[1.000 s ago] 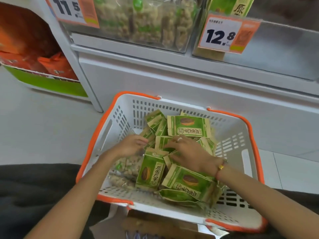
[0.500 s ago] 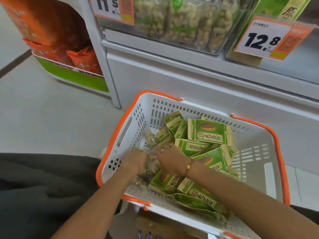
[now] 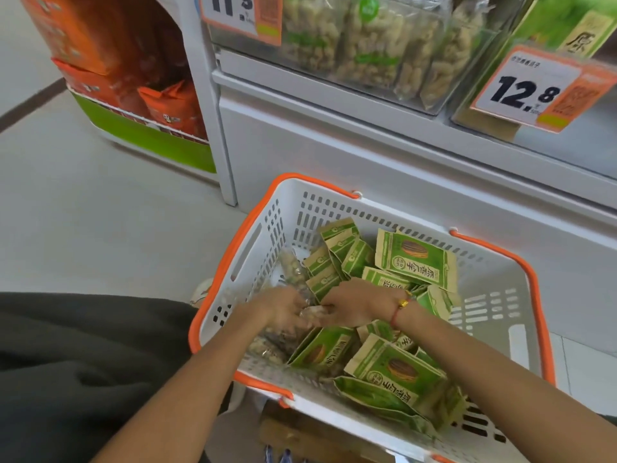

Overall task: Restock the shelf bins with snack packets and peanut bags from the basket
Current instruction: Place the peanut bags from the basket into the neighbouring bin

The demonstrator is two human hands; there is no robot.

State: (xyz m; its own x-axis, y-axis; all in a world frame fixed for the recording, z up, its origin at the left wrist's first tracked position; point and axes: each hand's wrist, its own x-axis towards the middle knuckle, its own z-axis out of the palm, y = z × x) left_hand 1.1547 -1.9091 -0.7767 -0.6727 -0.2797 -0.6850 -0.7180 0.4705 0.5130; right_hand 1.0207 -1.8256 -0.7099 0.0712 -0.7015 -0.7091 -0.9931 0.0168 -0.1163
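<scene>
Head view: left hand (image 3: pixel 283 312) and right hand (image 3: pixel 354 304) meet over a clear peanut bag (image 3: pixel 293 279) at the basket (image 3: pixel 233 259) left wall, fingers curled onto it. Bag's long axis runs away from the person; green snack packets (image 3: pixel 412 259) lie rightward.

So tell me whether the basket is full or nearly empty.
Partly full. Green snack packets and clear peanut bags cover most of the white basket floor, below its rim; bare floor shows on its right.
</scene>
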